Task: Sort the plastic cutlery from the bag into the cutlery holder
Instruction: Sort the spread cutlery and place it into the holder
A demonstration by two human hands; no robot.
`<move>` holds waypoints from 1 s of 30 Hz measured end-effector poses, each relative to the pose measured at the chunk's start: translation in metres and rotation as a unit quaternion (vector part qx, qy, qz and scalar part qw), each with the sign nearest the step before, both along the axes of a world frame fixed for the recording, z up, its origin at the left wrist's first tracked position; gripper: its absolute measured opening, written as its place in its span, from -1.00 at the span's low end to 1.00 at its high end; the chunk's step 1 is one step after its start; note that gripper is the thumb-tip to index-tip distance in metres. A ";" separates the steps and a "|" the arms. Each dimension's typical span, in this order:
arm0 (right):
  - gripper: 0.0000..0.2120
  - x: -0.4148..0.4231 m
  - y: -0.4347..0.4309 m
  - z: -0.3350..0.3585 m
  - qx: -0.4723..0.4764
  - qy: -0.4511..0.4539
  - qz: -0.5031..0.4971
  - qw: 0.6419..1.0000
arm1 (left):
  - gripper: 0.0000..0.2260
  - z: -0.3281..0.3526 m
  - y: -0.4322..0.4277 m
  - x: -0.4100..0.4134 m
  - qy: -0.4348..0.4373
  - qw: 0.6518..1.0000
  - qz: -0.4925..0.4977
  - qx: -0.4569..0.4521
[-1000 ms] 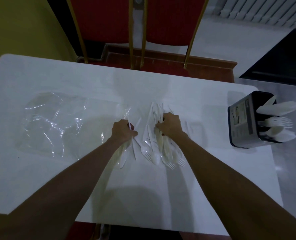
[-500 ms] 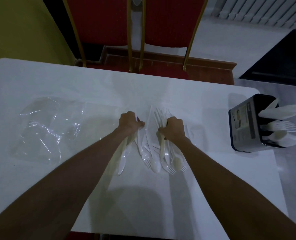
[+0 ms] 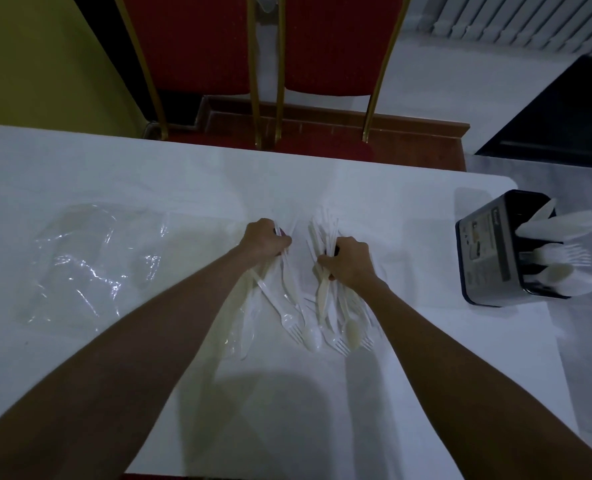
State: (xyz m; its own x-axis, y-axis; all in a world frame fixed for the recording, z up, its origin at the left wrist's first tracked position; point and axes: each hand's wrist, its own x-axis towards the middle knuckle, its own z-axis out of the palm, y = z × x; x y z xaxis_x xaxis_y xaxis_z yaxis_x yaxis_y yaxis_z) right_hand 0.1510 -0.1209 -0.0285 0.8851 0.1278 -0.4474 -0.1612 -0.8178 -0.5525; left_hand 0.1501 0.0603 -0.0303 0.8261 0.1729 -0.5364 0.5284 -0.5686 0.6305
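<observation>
Table [image 3: 149, 174] in white carries a crumpled clear plastic bag [image 3: 90, 265] at left and a dark cutlery holder [image 3: 488, 251] at its right edge, with red chairs [image 3: 332, 46] beyond. Plastic cutlery [image 3: 322, 323] lies mid-table, long axes running near-to-far, fork tines and spoon bowls toward the person. Left hand [image 3: 265, 239] and right hand [image 3: 350, 259] each curl round a bunch of handles.

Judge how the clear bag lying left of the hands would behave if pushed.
The clear bag looks crumpled and thin, so probably floppy and light; a push would likely bunch it rather than slide it whole. Its glossy creases suggest it may slip on the table.
</observation>
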 end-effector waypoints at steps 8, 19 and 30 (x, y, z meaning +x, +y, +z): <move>-0.86 -0.004 -0.001 0.016 0.033 -0.002 0.009 0.999 | -0.86 0.021 0.036 -0.031 -0.033 0.972 0.171 -0.160; -0.83 -0.024 -0.005 0.032 0.080 0.033 0.010 0.996 | -0.55 0.009 0.032 -0.089 0.087 0.992 0.040 0.084; -0.72 -0.041 -0.021 0.030 0.077 0.030 0.008 0.997 | -0.61 0.016 0.018 -0.109 0.120 0.981 -0.011 0.151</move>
State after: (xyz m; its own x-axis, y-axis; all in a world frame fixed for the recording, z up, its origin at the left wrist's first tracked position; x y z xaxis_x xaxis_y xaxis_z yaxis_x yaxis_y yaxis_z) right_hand 0.1100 -0.1420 0.0016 0.8547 0.2136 -0.4732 -0.1848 -0.7266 -0.6617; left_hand 0.0412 0.0785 -0.0141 0.6870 0.3372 -0.6437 0.6270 -0.7228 0.2905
